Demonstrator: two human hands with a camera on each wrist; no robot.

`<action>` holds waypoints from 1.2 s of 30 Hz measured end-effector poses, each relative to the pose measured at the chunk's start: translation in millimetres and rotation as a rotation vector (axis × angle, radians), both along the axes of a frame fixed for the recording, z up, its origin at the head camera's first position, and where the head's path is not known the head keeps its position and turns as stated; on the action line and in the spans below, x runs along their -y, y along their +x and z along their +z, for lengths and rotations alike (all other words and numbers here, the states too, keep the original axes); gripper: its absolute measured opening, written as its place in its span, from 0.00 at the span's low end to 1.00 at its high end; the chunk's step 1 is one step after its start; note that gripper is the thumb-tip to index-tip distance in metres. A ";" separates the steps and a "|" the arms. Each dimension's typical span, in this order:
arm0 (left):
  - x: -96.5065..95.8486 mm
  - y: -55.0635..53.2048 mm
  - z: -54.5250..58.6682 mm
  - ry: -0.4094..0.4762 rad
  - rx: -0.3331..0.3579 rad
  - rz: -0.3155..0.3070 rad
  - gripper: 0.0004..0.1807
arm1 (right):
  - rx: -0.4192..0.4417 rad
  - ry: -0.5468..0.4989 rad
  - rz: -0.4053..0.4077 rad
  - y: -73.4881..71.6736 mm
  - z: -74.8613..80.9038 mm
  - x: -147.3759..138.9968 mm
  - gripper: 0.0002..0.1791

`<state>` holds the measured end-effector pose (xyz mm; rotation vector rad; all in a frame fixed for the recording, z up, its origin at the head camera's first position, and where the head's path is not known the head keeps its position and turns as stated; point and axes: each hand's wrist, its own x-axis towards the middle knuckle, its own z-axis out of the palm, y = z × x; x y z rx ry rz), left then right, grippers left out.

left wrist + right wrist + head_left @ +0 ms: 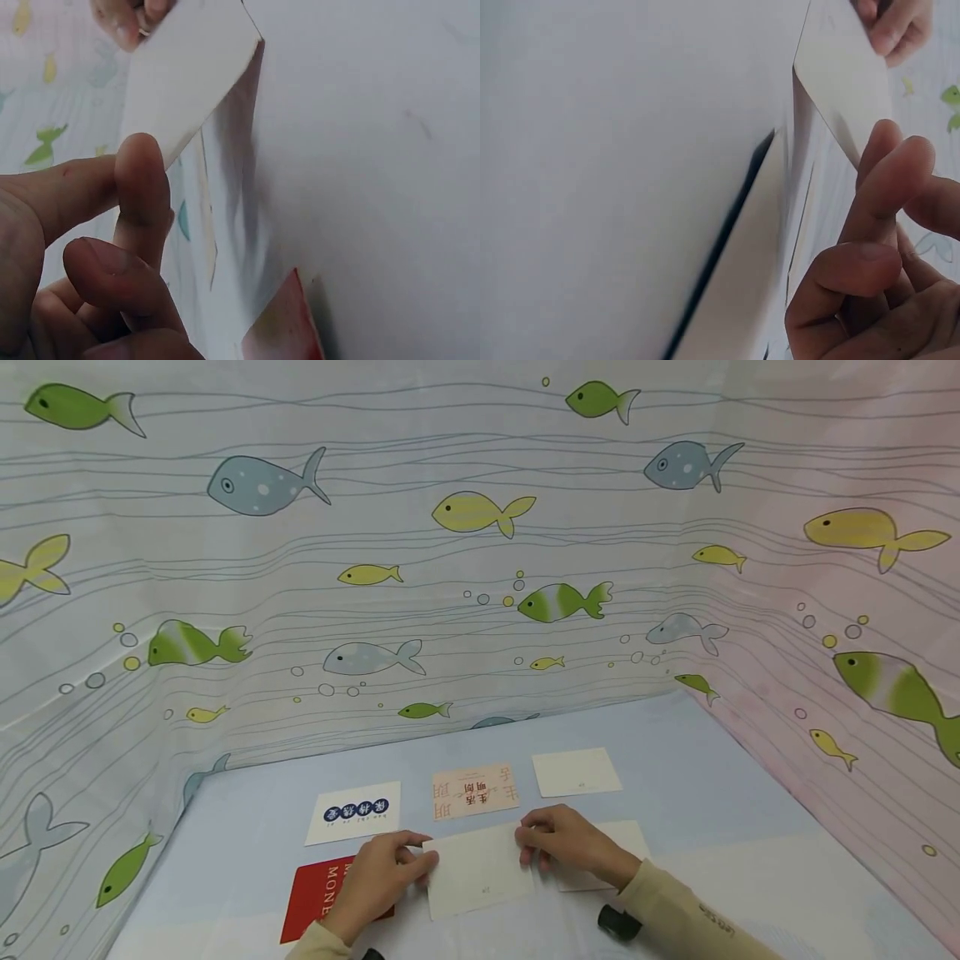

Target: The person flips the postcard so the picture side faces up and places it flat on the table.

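Observation:
A blank cream card [480,877] with a tiny mark near its lower edge is held between both hands. My left hand [384,870] pinches its left edge between thumb and fingers, over part of a red card [306,893] with white lettering. On the opposite edge, my right hand [573,841] pinches near the upper right corner. That hand partly covers another pale card [628,837] on the table. Both wrist views show the held card [195,67] tilted, its lower edge raised off the surface; the other fingers curl below the pinch.
Behind the hands lie a white card [352,828] with blue circles, a peach card [476,810] with printed characters, and a blank card [576,770]. The pale blue table [247,827] meets a fish-patterned curtain [480,552] at the back and sides.

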<state>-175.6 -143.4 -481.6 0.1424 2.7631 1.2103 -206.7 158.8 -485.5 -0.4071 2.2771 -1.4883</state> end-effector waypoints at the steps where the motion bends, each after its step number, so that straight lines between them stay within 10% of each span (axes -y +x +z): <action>1: 0.8 0.1 0.0 0.017 0.015 -0.002 0.22 | -0.002 0.000 0.000 0.3 0.1 -0.1 0.15; 8: 1.2 0.6 4.6 0.129 0.105 0.012 0.20 | -0.051 -0.007 0.015 1.1 4.7 -1.2 0.16; 19: -3.7 1.9 12.3 0.164 0.057 0.085 0.29 | -0.103 -0.020 0.029 0.1 15.1 -2.1 0.16; 36: -8.0 3.1 25.2 0.023 -0.074 0.093 0.19 | -0.240 0.136 0.011 8.9 32.9 -5.7 0.20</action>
